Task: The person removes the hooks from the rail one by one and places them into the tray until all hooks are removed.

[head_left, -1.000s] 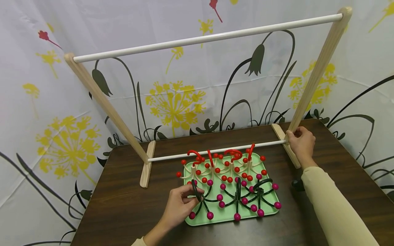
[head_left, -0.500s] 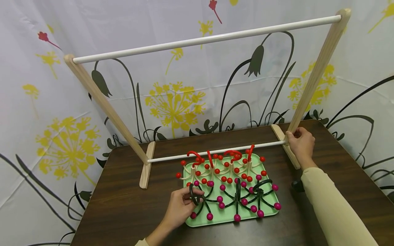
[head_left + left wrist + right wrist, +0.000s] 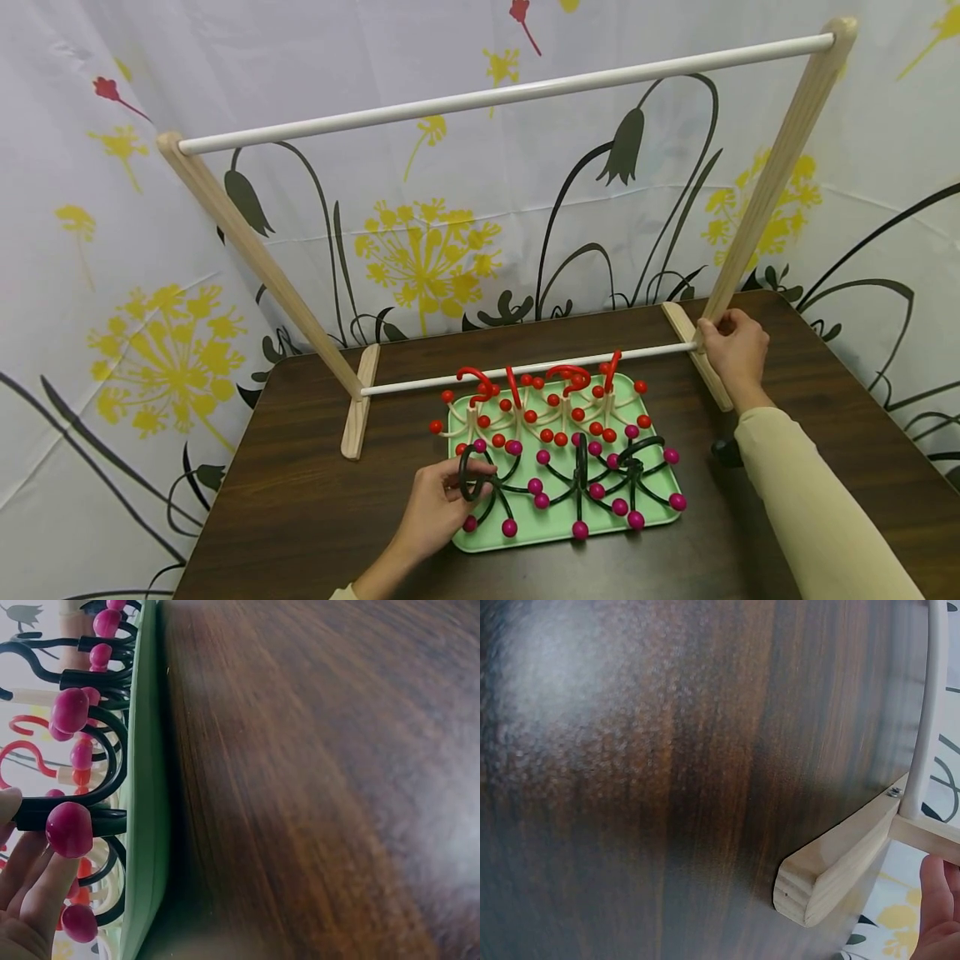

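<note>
My left hand (image 3: 435,508) pinches the stem of a black multi-armed hanger (image 3: 513,487) at the left of a light green tray (image 3: 540,525). The hanger has magenta balls on its arm ends and a curved black hook (image 3: 462,477) on top. In the left wrist view its black stem (image 3: 37,816) lies by the thumb, and its arms curve to the tray. My right hand (image 3: 738,354) holds the foot of the wooden right upright (image 3: 772,183) of a rack. Right-hand fingers (image 3: 936,896) show beside the wood in the right wrist view.
Two more black hangers (image 3: 579,479) stand on the tray's right front. Several beige hangers with red hooks (image 3: 566,404) and red balls fill its back, close to the lower white rod (image 3: 420,383). An upper white rod (image 3: 510,93) spans the rack. A patterned curtain (image 3: 480,183) hangs behind.
The hook of the black hanger in my left hand has turned to the left, its loop now showing wider. My right hand stays on the upright.
</note>
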The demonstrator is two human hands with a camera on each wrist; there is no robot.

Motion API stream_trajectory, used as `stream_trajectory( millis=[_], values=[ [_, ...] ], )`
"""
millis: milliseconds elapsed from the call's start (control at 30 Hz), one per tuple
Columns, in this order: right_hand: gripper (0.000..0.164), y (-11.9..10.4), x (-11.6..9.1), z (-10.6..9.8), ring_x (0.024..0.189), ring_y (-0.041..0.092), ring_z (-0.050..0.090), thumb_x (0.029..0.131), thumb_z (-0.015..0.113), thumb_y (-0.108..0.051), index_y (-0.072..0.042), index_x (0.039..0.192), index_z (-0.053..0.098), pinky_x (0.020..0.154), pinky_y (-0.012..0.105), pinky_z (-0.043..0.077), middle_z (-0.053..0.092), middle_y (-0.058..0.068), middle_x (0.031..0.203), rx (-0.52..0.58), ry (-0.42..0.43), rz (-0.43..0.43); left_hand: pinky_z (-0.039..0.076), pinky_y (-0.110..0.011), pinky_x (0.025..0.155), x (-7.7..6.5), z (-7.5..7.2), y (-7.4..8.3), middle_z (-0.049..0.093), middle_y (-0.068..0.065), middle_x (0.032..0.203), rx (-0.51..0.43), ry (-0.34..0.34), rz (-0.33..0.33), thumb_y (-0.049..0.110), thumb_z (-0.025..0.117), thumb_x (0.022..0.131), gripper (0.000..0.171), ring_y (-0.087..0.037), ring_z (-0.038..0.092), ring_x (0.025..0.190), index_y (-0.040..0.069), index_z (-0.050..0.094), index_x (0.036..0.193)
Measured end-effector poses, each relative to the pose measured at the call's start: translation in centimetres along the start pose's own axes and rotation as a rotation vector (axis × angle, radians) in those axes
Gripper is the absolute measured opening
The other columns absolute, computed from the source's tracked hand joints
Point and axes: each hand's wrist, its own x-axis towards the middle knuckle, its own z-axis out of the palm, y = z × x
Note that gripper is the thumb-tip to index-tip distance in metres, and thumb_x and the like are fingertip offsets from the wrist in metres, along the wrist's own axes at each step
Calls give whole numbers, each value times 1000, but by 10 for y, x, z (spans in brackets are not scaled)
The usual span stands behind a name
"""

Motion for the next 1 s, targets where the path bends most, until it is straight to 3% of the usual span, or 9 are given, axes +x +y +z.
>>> stream_trajectory(
  millis=[233, 500, 667, 833, 1000],
  values=[
    [34, -1, 0, 0, 96, 39, 58, 95, 61, -24, 7, 108, 64, 84, 48, 44, 66, 26, 101, 3, 5, 0, 58, -27, 69, -2, 0, 2, 71, -9, 105, 0, 27, -42, -5, 75, 82, 24, -21, 70, 95, 2, 73, 104],
    [33, 0, 0, -1, 97, 39, 58, 95, 61, -24, 7, 107, 64, 86, 49, 44, 66, 26, 101, 0, 1, 6, 59, -32, 72, -6, -1, 4, 71, -20, 101, -62, 112, -39, -23, 62, 77, 32, -23, 71, 91, -2, 72, 100],
    [34, -1, 0, 0, 98, 39, 58, 95, 61, -24, 7, 108, 64, 86, 50, 44, 66, 26, 102, 3, -5, 7, 58, -33, 74, -12, -7, 3, 71, -22, 98, -67, 164, 32, -23, 65, 78, 28, -31, 70, 91, -3, 72, 96],
    [34, -1, 0, 0, 97, 39, 58, 95, 62, -24, 7, 108, 63, 86, 50, 44, 66, 27, 102, -1, -1, 4, 58, -33, 76, -18, -19, 0, 71, -17, 99, -14, 235, 147, -15, 71, 80, 27, -29, 70, 93, 2, 72, 101],
    [31, 1, 0, 1, 94, 38, 59, 95, 63, -23, 6, 104, 63, 84, 49, 44, 66, 26, 99, -12, 16, -4, 57, -32, 78, -16, -40, 0, 70, -16, 104, 52, 339, 177, -13, 71, 82, 27, -27, 68, 99, 1, 71, 105]
  ],
)
